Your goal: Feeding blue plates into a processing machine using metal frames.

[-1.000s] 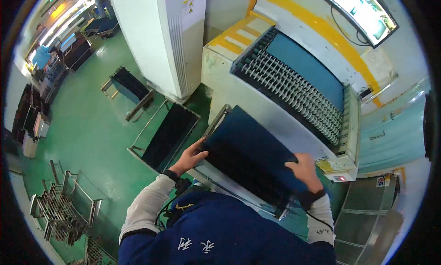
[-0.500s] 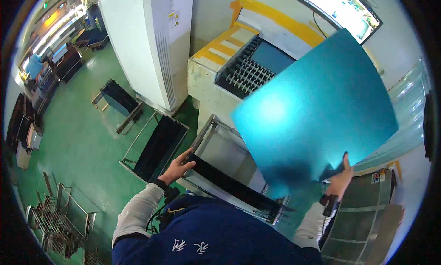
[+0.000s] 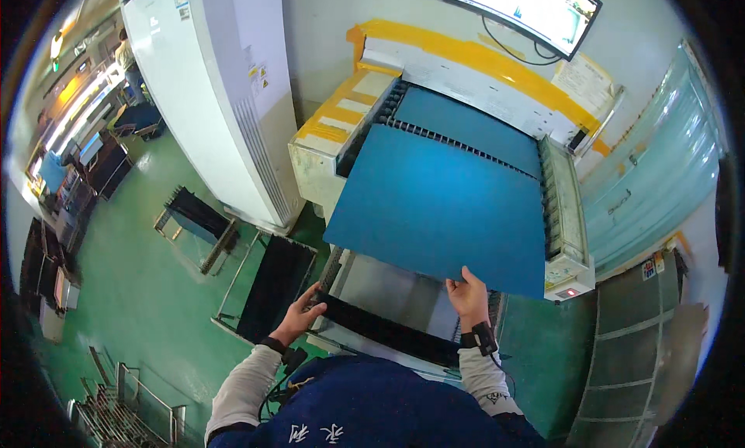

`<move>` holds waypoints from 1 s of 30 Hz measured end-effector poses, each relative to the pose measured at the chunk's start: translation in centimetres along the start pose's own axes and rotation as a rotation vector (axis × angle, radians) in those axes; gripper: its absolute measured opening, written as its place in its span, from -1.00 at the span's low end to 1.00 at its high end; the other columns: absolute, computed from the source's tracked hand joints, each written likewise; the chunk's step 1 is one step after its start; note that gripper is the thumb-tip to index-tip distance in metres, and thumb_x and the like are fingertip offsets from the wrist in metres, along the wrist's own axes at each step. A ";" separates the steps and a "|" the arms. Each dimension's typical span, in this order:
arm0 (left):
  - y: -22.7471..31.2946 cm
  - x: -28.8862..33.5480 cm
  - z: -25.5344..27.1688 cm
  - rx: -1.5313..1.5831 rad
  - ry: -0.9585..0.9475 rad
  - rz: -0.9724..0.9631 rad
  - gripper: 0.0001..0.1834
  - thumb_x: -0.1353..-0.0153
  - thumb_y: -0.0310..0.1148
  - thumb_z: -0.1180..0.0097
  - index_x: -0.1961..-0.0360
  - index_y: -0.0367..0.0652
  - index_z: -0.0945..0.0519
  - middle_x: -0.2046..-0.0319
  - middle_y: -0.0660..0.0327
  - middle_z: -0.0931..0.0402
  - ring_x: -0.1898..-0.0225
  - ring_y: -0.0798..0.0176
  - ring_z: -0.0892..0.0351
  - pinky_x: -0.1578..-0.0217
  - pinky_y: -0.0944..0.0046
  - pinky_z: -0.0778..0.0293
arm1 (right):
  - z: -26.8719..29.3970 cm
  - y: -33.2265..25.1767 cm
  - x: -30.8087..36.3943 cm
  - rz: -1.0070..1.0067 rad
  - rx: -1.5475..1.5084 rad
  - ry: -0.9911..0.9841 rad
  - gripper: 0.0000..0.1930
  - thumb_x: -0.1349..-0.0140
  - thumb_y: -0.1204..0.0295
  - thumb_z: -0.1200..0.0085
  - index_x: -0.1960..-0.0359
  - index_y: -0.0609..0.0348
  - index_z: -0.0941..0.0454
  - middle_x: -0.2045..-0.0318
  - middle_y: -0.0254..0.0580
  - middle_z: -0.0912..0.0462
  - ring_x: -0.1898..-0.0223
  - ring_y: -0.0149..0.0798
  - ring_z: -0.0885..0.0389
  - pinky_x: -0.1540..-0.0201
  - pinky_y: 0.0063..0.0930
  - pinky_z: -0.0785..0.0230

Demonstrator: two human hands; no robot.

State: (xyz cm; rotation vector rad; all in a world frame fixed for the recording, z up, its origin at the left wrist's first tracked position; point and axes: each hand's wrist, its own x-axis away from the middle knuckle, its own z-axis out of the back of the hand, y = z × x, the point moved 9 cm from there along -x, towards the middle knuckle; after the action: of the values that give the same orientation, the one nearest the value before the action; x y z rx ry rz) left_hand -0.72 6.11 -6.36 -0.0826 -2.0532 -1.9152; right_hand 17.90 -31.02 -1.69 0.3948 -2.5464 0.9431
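A large flat blue panel (image 3: 446, 204) lies over the roller bed of a machine (image 3: 320, 165), its near edge sticking out toward me. My right hand (image 3: 469, 297) pinches that near edge, with fingers curled below the panel. Ahead of it on the rollers lies a second blue panel (image 3: 473, 126), a narrow gap between the two. Down in front of me stands a metal rack (image 3: 332, 271) with a dark, comb-like row of panel edges (image 3: 388, 329). My left hand (image 3: 299, 314) is closed around the rack's left end, thumb toward the dark row.
Left of the machine rises a tall white cabinet (image 3: 213, 99). Other racks with dark panels (image 3: 275, 289) stand on the green floor (image 3: 155, 269). A monitor (image 3: 528, 13) hangs on the wall. Clear plastic sheeting (image 3: 652, 161) and a grey wheeled-looking frame (image 3: 628, 347) are at right.
The panel in my right hand has come down from a raised tilt, moving left and forward onto the rollers. My left hand stays on the rack. The view has shifted.
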 end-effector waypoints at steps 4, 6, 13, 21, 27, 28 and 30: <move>-0.5 -0.5 0.2 -0.029 -0.030 -0.048 -0.28 -0.27 -0.35 -0.24 -0.42 -0.10 -0.25 -0.20 0.22 -0.42 -0.16 0.34 -0.40 -0.20 0.31 -0.29 | 0.2 2.1 -1.5 -0.147 -0.084 0.003 -0.89 -0.31 0.44 -0.14 0.17 0.09 -0.51 0.22 -0.28 -0.62 0.23 -0.24 -0.56 0.05 -0.28 -0.48; -1.2 -0.9 0.6 -0.057 -0.033 -0.045 -0.28 -0.26 -0.33 -0.25 -0.42 -0.10 -0.25 -0.20 0.22 -0.42 -0.17 0.33 -0.39 -0.21 0.30 -0.28 | -0.4 2.0 -1.4 -0.118 -0.059 0.010 -0.89 -0.31 0.43 -0.15 0.18 0.09 -0.51 0.24 -0.27 -0.61 0.24 -0.23 -0.56 0.04 -0.28 -0.49; -0.6 -1.3 0.1 -0.054 -0.049 0.015 -0.26 -0.27 -0.32 -0.25 -0.43 -0.05 -0.22 -0.24 0.21 -0.39 -0.15 0.32 -0.41 -0.19 0.26 -0.33 | -0.6 -0.2 -3.9 -0.057 -0.043 -0.012 -0.84 -0.31 0.41 -0.16 0.14 0.10 -0.48 0.21 -0.24 -0.59 0.21 -0.23 -0.55 0.07 -0.29 -0.52; -0.5 -2.0 0.0 -0.076 -0.074 -0.028 -0.28 -0.34 -0.38 -0.14 -0.47 0.04 -0.15 -0.28 0.26 -0.33 -0.14 0.36 -0.38 -0.17 0.28 -0.35 | -1.4 -1.6 -3.5 -0.031 -0.052 0.020 -0.83 -0.31 0.41 -0.16 0.14 0.09 -0.46 0.22 -0.28 -0.55 0.22 -0.27 -0.52 0.07 -0.29 -0.51; 0.4 -2.1 -0.3 -0.066 -0.031 -0.011 -0.26 -0.28 -0.40 -0.22 -0.44 -0.05 -0.20 -0.27 0.24 -0.36 -0.08 0.38 -0.44 -0.15 0.34 -0.33 | -0.9 -2.1 -5.0 0.008 -0.021 -0.006 -0.83 -0.32 0.38 -0.15 0.17 0.12 -0.45 0.22 -0.22 -0.56 0.17 -0.17 -0.53 0.06 -0.24 -0.52; 0.3 -2.0 -0.4 -0.063 -0.027 0.017 -0.27 -0.28 -0.39 -0.22 -0.44 -0.04 -0.21 -0.26 0.24 -0.37 -0.08 0.38 -0.44 -0.15 0.34 -0.34 | -0.7 -2.1 -5.2 0.011 -0.019 -0.012 -0.83 -0.32 0.38 -0.15 0.17 0.13 -0.44 0.22 -0.21 -0.56 0.17 -0.16 -0.54 0.06 -0.24 -0.52; 0.2 -1.9 -0.3 -0.054 -0.016 0.070 -0.27 -0.29 -0.39 -0.22 -0.44 -0.02 -0.21 -0.25 0.23 -0.38 -0.08 0.38 -0.44 -0.15 0.34 -0.34 | -0.5 -2.0 -5.5 0.004 -0.022 0.008 -0.83 -0.33 0.38 -0.13 0.17 0.15 -0.43 0.23 -0.19 -0.55 0.19 -0.14 -0.54 0.06 -0.24 -0.52</move>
State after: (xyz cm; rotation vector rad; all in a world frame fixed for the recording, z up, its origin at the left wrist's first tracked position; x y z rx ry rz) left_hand 1.21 6.15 -6.64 -0.1804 -1.9824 -1.9332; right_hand 23.67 -31.44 -2.74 0.3787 -2.5492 0.9158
